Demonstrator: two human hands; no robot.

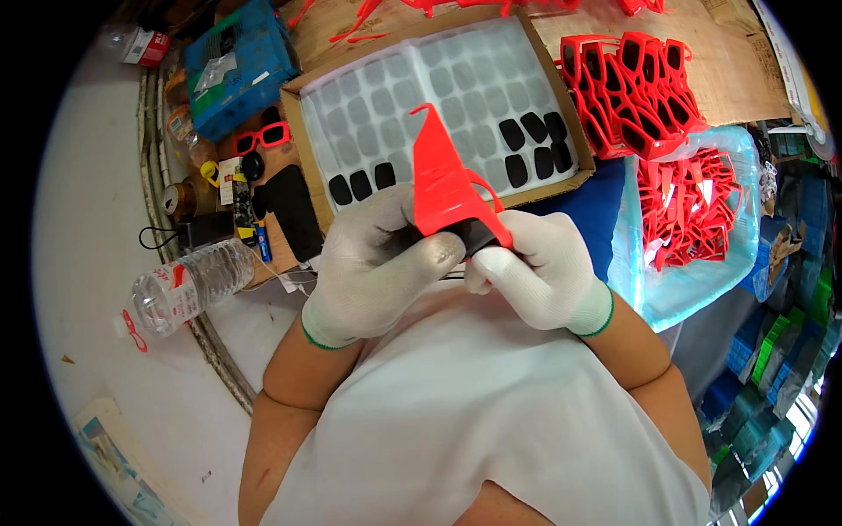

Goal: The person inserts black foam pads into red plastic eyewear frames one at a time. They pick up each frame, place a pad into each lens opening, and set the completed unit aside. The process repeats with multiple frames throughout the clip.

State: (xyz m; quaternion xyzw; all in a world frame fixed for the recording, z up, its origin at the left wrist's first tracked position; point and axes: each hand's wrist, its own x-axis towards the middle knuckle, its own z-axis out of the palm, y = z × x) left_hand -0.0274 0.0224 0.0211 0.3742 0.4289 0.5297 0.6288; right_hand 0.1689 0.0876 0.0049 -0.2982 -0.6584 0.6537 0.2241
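Observation:
A pair of red sunglasses [444, 180] is held in front of my chest, one wide temple pointing up and away from me. My left hand [368, 272], in a white glove with a green cuff, grips it with the thumb pressed on a dark lens [474, 233]. On the other side my right hand [545, 270], gloved the same way, pinches the frame's edge. Part of the frame is hidden behind my fingers. Just beyond both hands lies a cardboard box [574, 182] lined with white sheet, with several black lenses [526, 131] on top and more showing faintly beneath.
Stacked red sunglasses [627, 92] stand right of the box, above a blue plastic-lined container [745, 250] full of red frames. To the left are a blue box [241, 70], a black phone-like slab [294, 210], another red pair [261, 138] and a clear bottle [193, 285].

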